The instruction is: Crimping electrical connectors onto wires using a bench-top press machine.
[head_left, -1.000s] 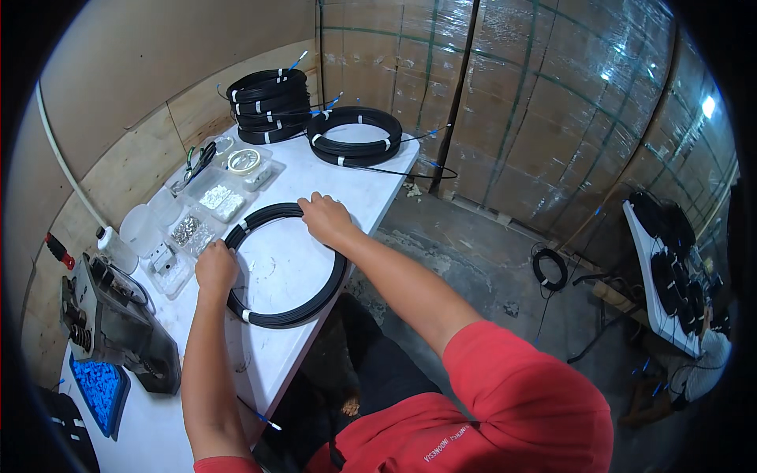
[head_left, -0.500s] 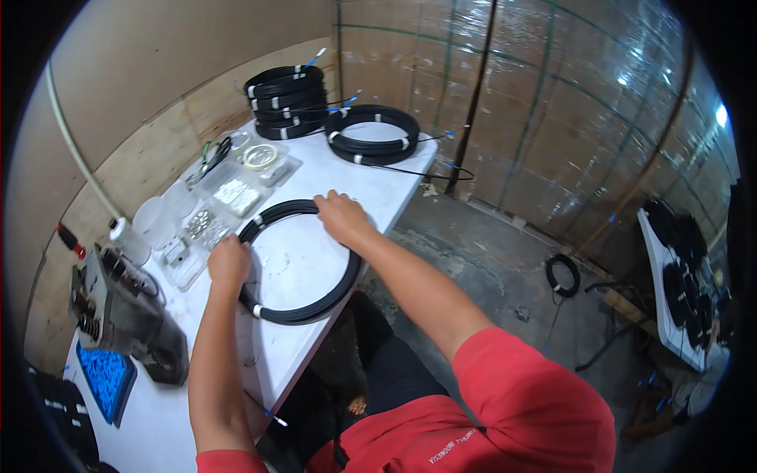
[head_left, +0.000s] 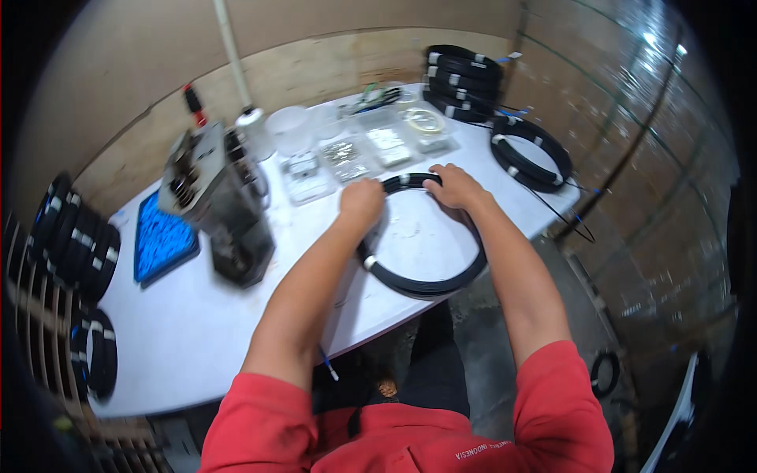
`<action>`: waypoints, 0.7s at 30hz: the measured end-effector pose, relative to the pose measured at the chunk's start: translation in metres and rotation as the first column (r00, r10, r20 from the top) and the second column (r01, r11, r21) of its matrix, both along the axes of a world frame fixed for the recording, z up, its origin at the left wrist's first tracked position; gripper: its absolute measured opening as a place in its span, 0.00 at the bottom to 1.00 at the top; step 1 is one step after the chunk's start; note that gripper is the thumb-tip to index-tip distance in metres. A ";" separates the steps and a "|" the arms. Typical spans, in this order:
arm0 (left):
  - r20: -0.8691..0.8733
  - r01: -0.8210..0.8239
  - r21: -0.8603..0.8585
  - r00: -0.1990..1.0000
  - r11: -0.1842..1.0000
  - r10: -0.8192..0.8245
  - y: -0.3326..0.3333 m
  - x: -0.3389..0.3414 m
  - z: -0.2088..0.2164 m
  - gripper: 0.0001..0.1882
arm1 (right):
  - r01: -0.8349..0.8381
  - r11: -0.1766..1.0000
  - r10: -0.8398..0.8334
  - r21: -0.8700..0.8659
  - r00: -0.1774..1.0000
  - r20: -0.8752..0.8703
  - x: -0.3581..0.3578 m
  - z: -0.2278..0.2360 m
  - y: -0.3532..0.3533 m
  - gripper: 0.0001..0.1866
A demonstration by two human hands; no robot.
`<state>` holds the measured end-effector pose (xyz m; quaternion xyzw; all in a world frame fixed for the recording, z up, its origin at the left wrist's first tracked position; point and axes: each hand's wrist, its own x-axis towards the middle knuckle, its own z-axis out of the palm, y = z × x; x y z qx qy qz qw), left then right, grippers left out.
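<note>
Smooth plastic beside worn metal and plain wood.
The cable coil looks sheathed in satin plastic; the tabletop is smooth, the machine dull metal, the parts boxes clear plastic, the wall panel grained wood, the shirt matt cloth.

Red shirt with short sleeves, small pale lettering, dark trousers, bare hands.

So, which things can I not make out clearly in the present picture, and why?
In the head view:
- Left hand: its fingertips on the black cable coil are hidden behind the hand itself.
- Small metal parts: blurred, too small to tell their shape.
- Blue pieces: blurred together, cannot be counted.
- White surface, far right: cut off by the dark rim.
</note>
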<state>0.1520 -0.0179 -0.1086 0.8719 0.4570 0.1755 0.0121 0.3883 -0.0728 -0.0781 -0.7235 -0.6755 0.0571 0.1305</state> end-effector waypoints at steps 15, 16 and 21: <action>0.006 -0.020 -0.030 1.000 0.999 0.020 -0.001 0.003 -0.007 0.16 | -0.391 0.912 0.375 0.123 0.917 0.137 -0.022 -0.016 0.033 0.20; 0.000 -0.027 -0.034 1.000 0.999 0.027 -0.001 0.003 -0.006 0.16 | -0.344 0.933 0.330 0.104 0.935 0.130 -0.014 -0.014 0.029 0.20; -0.063 -0.002 -0.021 0.998 1.000 0.001 0.006 0.005 -0.002 0.17 | -0.044 0.995 0.041 0.088 0.999 0.028 0.018 -0.016 -0.009 0.17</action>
